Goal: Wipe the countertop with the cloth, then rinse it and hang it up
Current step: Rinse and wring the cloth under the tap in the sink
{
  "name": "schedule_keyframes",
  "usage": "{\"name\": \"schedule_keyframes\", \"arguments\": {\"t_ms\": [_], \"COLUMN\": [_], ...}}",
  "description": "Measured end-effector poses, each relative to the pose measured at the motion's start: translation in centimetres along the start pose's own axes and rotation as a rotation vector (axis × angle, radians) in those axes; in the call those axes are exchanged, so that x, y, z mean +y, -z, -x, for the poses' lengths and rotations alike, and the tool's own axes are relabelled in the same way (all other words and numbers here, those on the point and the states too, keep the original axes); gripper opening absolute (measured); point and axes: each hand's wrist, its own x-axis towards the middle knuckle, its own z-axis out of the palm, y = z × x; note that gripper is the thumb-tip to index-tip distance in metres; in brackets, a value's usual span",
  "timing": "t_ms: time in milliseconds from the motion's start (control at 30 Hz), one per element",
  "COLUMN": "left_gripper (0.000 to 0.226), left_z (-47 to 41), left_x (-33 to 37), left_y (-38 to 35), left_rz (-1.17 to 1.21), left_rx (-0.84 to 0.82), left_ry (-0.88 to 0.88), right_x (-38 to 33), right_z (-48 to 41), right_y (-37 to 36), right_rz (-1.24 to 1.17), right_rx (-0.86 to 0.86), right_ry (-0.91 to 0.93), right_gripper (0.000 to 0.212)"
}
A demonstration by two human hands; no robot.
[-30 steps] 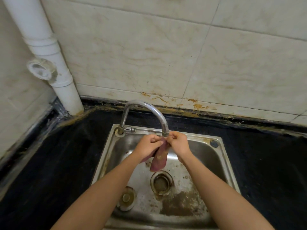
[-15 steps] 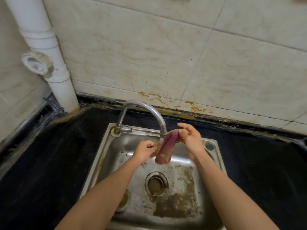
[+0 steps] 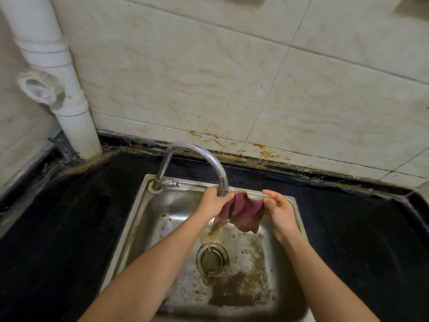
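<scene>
Hanging between both hands, the cloth (image 3: 243, 212) is pinched by left hand (image 3: 212, 202) and right hand (image 3: 279, 211).

You have two hands in play, your left hand (image 3: 212, 203) and your right hand (image 3: 279, 211). Between them is one purple cloth (image 3: 243, 212), pinched at both upper corners. Directly above your left grip there is one curved faucet (image 3: 197, 151), with one small valve handle (image 3: 173, 183) at its base. Below both grips lies one steel sink (image 3: 137, 205), with one drain strainer (image 3: 212, 260) visible and one brown patch of grime (image 3: 234, 291). Around it you have one black countertop (image 3: 69, 228). Far up and left of your grips stands one white drainpipe (image 3: 58, 73) carrying one round cleanout cap (image 3: 40, 89). The wall tiles run past the frame, so their number cannot be told.
</scene>
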Motion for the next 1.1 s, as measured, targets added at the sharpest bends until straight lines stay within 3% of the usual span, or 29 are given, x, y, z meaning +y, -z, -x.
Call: {"name": "schedule_keyframes", "arguments": {"t_ms": [533, 1100], "left_gripper": [0.009, 0.015], "left_z": [1.4, 2.5], "left_x": [-1.9, -1.4], "left_y": [3.3, 6.9], "left_rz": [-0.008, -0.062], "left_rx": [0.039, 0.176], "left_ry": [-0.003, -0.007], "right_x": [0.3, 0.1], "right_z": [0.7, -0.3], "right_y": [-0.9, -5.0], "right_rz": [-0.047, -0.095], "right_rx": [0.095, 0.026], "right_ry": [-0.072, -0.174], "right_gripper": [0.021, 0.02]}}
